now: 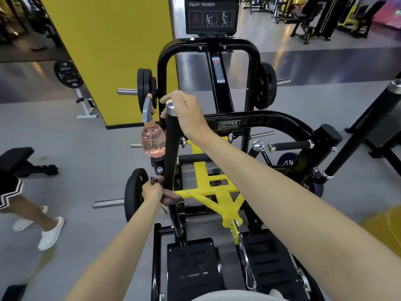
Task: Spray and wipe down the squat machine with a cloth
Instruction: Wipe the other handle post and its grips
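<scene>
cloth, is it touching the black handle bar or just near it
Touching. The head view shows the left hand holding the cloth against the lower end of the black handle bar, with no gap.

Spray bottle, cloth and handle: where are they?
spray bottle (153,142), head view, on its pink see-through belly.
cloth (171,196), head view, on its bunched lower fold.
handle (169,153), head view, on its black upright grip.
</scene>
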